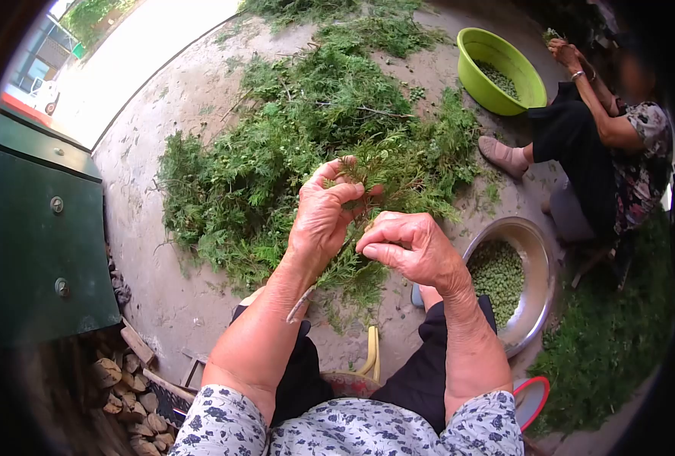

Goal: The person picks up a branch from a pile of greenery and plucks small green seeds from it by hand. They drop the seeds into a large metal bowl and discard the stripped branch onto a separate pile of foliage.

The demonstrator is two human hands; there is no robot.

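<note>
My left hand is wrapped round a leafy green branch, whose bare woody end sticks out below, over my left forearm. Close to its right, my right hand has thumb and forefinger pinched together at the branch's foliage; whatever lies between the fingertips is too small to name. Beyond both hands a large heap of cut green branches spreads over the ground. To the right of my right hand stands a metal basin holding many small pale green cones or berries.
A lime green tub with more green pieces stands at the upper right. Beside it sits another person, hands raised. A dark green metal box is at the left, above split firewood. More greenery lies at the lower right.
</note>
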